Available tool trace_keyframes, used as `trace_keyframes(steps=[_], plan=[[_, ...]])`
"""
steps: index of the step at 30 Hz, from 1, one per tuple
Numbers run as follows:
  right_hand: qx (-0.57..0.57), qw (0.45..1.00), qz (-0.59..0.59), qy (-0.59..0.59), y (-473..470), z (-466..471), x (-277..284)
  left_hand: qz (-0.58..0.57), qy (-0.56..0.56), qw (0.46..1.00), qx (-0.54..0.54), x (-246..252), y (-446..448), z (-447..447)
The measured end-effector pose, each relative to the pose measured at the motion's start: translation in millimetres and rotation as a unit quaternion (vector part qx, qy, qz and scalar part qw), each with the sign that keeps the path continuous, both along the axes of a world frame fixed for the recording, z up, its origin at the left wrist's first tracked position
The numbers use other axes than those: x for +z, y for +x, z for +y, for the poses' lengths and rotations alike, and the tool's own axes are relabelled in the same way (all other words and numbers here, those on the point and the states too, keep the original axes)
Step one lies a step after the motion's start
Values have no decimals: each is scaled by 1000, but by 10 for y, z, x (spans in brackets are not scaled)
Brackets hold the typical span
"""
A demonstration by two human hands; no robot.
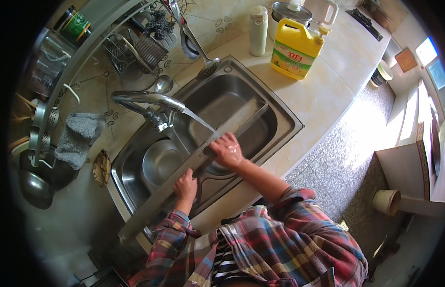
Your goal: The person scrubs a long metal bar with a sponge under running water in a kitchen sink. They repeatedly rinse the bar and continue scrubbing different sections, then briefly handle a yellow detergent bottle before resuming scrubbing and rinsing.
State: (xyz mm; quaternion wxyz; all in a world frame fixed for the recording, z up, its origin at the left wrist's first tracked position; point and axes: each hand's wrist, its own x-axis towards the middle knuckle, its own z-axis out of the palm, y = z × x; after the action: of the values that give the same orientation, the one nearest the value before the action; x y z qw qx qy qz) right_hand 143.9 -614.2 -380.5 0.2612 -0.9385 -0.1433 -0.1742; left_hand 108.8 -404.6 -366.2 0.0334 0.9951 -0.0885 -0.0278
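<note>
A long metal channel (150, 205) lies slantwise across a stainless-steel double sink (288, 126). Its far end dips into the larger basin; its near end juts past the sink's left rim. My left hand (185, 186) grips the channel's edge near its middle. Farther along, my right hand (226, 150) presses on the channel, wet with some suds. Under its fingers is a small dark pad (209, 151), mostly hidden. From the chrome faucet (150, 97), water runs onto the channel just beyond my right hand. A metal bowl (161, 161) sits in the smaller basin.
On the counter beyond the sink stand a yellow detergent jug (295, 50), a pale bottle (258, 32) and a lidded pot (292, 15). Ladles and a slotted spoon (209, 67) hang on the wall. A grey cloth (78, 138) hangs at left. A bucket (386, 201) stands at right.
</note>
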Motion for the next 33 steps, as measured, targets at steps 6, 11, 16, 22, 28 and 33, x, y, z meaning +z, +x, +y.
trace_keyframes(steps=[6,11,16,22,28,33], plan=[[-37,995,-42,-86,514,-1173,3,80,7,996,47,64,66,63],[-144,986,-65,-59,650,-1357,-55,94,9,993,71,183,126,-58],[-41,992,-123,9,288,-79,-61,94,33,993,65,150,126,-13],[18,995,-88,-53,555,-878,-103,84,24,995,52,132,93,34],[-28,995,-69,-62,773,-1555,-34,78,33,994,63,201,70,-44],[-77,979,16,-186,491,-683,-47,54,33,996,69,90,25,-29]])
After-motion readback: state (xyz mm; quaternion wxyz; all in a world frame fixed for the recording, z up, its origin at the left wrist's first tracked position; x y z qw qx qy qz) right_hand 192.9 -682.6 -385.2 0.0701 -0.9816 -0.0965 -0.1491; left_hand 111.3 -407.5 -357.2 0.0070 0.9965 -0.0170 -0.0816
